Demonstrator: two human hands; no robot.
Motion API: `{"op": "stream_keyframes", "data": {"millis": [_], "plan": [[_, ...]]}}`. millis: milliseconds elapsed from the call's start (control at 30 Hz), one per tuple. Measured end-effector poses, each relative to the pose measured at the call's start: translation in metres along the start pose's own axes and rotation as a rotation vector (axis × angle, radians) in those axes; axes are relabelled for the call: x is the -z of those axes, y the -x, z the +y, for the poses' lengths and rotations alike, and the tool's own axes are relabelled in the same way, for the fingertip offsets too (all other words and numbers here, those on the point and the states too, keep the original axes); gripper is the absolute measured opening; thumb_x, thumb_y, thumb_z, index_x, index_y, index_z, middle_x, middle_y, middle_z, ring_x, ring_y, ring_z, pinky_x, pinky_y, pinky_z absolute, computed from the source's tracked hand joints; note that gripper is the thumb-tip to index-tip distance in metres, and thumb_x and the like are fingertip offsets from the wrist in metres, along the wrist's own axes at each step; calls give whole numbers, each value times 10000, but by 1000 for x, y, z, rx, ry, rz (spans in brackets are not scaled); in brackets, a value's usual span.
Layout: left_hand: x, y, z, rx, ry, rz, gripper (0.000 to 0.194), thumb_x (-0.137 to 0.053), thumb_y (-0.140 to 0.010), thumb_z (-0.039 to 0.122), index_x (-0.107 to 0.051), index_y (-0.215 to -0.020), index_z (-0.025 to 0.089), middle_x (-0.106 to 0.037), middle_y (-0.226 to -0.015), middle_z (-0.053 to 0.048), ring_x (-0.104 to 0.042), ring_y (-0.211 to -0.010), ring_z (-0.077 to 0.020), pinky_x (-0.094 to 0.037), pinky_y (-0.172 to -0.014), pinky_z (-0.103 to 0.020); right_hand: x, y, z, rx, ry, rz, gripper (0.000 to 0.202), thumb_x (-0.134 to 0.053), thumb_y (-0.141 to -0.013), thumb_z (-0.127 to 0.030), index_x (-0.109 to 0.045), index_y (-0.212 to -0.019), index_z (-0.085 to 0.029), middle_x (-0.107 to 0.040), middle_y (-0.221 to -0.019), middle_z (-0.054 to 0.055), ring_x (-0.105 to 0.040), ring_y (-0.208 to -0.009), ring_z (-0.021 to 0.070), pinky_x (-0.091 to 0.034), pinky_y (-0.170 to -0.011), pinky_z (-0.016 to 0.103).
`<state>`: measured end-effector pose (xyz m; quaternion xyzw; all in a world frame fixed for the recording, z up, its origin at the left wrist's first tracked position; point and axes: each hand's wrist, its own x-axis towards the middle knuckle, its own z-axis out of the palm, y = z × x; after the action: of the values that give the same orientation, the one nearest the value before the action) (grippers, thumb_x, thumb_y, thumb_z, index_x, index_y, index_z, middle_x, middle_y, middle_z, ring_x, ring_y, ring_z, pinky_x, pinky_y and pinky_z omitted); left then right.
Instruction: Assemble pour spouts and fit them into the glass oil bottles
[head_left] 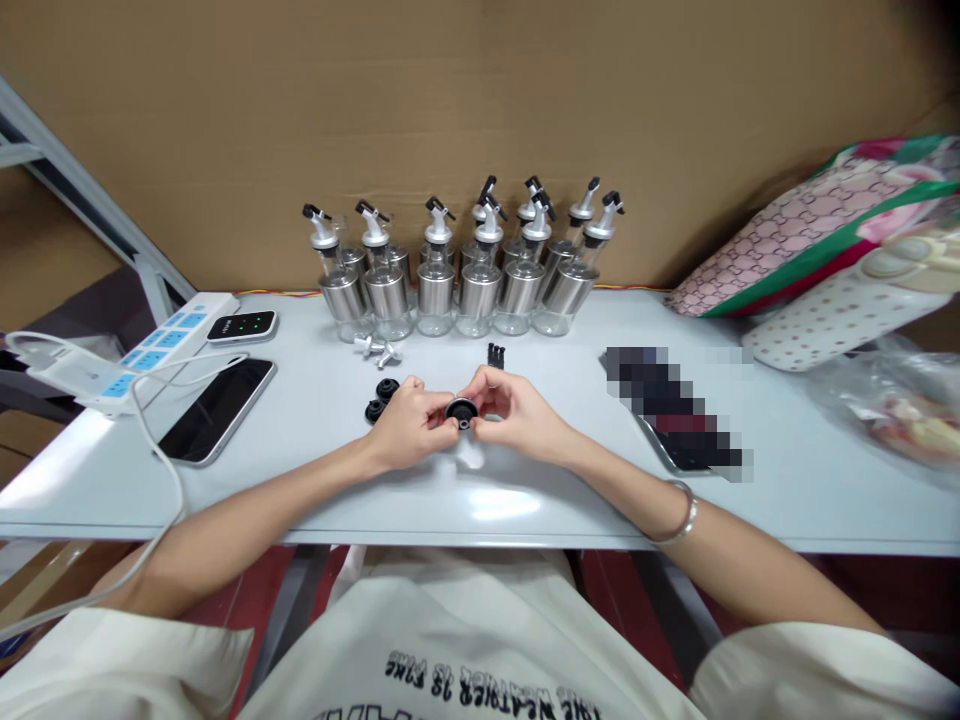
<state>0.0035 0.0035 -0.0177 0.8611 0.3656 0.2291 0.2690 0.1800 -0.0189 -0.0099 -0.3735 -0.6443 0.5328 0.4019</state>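
Note:
Between my two hands is a round black stopper piece (462, 411) with a silvery rim, held over the table. My left hand (416, 422) pinches its left side with thumb and fingers. My right hand (517, 412) grips it from the right in the same way. Black ribbed stoppers (387, 390) lie just left of my left hand. Silver spout parts (379, 352) rest behind them. Several small black caps (496, 355) lie behind my right hand. Along the back stand several glass bottles (436, 290) with metal sleeves and silver-and-black pourers.
On the left are a white power strip (161, 345) with a cable, a small device (242, 326) and a phone (217, 412). At the right lie another phone (675, 440), a dotted white bottle (840, 305), a patterned bag (787, 235) and a plastic bag (907, 400).

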Motion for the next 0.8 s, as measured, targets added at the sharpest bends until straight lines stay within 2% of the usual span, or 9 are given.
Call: {"op": "stream_keyframes", "data": {"millis": [167, 367, 500, 667, 800], "plan": [[-2, 0, -3, 14, 25, 2, 232, -385, -718, 355, -369, -568, 179, -358, -480, 51, -278, -511, -102, -332, -736, -309, 4, -3, 0, 19, 11, -18, 192, -651, -617, -170, -525, -761, -176, -557, -686, -21, -508, -622, 111, -412, -584, 235], [-2, 1, -4, -15, 49, 21, 287, -355, -778, 407, -439, -626, 179, -418, -531, 30, -350, -554, -124, -351, -746, -310, 11, -7, 4, -12, -19, -55, 221, -677, -674, -255, -524, -813, -178, -584, -743, -7, -562, -660, 128, -445, -634, 259], [-1, 2, -4, -41, 58, 41, 331, -354, -812, 428, -460, -622, 179, -420, -541, 23, -367, -569, -133, -361, -729, -303, 13, -5, 1, -17, 31, -85, 194, -636, -698, -236, -519, -842, -178, -616, -721, -5, -595, -668, 138, -458, -649, 263], [-2, 3, -3, -26, 25, 11, 359, -349, -842, 418, -554, -681, 171, -479, -562, 9, -415, -616, -149, -372, -786, -317, 13, -3, -3, -42, 85, -193, 218, -517, -724, -196, -479, -939, -193, -610, -628, -48, -589, -518, 115, -440, -552, 230], [-2, 2, -4, -50, 12, -15, 360, -338, -840, 416, -525, -648, 177, -474, -558, 11, -402, -607, -147, -376, -800, -322, 12, -1, -4, -73, 68, -199, 146, -514, -725, -183, -437, -848, -202, -636, -638, -41, -553, -461, 96, -435, -496, 209]]}}
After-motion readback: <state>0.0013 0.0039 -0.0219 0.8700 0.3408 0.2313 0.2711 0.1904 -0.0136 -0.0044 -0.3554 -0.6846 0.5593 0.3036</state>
